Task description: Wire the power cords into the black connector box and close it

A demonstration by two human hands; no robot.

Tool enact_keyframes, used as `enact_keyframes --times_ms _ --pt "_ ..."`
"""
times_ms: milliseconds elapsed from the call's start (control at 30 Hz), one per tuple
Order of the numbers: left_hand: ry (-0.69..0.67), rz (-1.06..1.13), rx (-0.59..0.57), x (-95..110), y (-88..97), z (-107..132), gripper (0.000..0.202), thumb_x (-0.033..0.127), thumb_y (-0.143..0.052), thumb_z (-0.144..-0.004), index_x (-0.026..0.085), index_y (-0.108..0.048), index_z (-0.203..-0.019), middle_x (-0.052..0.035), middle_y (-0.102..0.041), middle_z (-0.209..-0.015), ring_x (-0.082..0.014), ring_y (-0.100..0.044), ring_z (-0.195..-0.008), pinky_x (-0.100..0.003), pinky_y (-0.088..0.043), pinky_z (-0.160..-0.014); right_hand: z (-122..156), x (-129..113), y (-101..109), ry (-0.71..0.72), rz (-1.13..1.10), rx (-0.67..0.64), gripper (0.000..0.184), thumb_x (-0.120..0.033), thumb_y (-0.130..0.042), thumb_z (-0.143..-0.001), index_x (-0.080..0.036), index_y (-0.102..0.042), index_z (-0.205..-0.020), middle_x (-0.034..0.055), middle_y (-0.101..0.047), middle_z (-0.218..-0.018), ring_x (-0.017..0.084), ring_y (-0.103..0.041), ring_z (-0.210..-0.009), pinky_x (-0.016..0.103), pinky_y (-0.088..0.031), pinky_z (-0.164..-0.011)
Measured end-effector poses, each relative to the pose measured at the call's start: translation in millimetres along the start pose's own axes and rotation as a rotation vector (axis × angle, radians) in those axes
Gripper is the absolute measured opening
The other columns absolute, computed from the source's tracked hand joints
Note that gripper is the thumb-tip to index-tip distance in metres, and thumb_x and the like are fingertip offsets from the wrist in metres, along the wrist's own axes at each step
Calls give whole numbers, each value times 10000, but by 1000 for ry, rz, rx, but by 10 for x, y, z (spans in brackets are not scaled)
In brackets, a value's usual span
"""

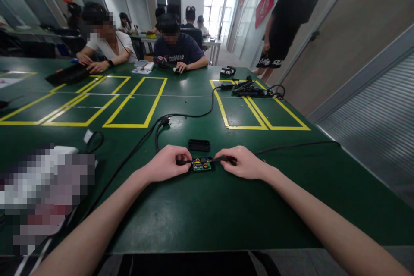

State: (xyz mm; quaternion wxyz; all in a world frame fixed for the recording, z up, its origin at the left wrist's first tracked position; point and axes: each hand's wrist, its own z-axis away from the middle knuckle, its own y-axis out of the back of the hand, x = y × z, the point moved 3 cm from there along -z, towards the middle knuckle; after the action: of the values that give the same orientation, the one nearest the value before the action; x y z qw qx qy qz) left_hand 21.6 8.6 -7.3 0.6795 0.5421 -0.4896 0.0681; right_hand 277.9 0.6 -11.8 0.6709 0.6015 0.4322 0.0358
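Note:
A small green circuit board with copper coils and coloured wires lies in front of me on the green table, seemingly in a dark shallow housing. Black cables run to it from both sides. My left hand is closed around the black cable end at the board's left. On the other side, my right hand pinches the black cable that leads off to the right. Just beyond the board sits an open black plastic case half, hollow side up.
A black power cord with a plug crosses the table at left. Bundled black cables lie far right, within yellow tape outlines. Blurred items are near left. Two people work opposite; another person stands right.

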Motion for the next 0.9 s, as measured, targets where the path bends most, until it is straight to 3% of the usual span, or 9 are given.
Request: enact_keyframes --times_ms 200,333,533,767,900 --pt "-1 9 24 -11 -18 7 83 220 -683 -827 167 -747 -830 3 -696 -706 -136 -615 -641 -230 -456 -620 12 31 -31 69 -49 50 161 -304 -704 -908 -196 -692 -1026 12 -694 -834 138 -593 -641 259 -435 -625" --pt "-41 -79 45 -14 -19 2 61 195 -701 -835 172 -746 -801 1 -700 -731 -135 -606 -647 -236 -431 -622 10 25 -50 139 -48 74 78 -277 -673 -954 -201 -693 -957 27 -705 -873 149 -621 -685 266 -463 -645" --pt "-167 -233 45 54 -19 16 149 140 -649 -872 176 -670 -729 1 -656 -747 -150 -606 -709 -249 -428 -668 2 -36 -41 275 47 84 131 -243 -607 -1000 -191 -674 -900 61 -692 -885 188 -656 -795 292 -500 -712" --pt "-259 -511 48 237 -119 33 200 223 -641 -923 179 -622 -729 -25 -645 -756 -197 -612 -751 -302 -440 -699 5 -161 -35 351 310 60 150 -160 -560 -958 -191 -677 -870 72 -692 -875 187 -616 -761 305 -476 -707" --pt "-255 -544 40 244 -117 27 190 262 -657 -931 180 -662 -760 -25 -690 -770 -207 -638 -779 -325 -450 -729 -4 -154 -79 331 291 104 144 -111 -556 -867 -194 -665 -824 59 -676 -818 184 -589 -722 310 -454 -690"
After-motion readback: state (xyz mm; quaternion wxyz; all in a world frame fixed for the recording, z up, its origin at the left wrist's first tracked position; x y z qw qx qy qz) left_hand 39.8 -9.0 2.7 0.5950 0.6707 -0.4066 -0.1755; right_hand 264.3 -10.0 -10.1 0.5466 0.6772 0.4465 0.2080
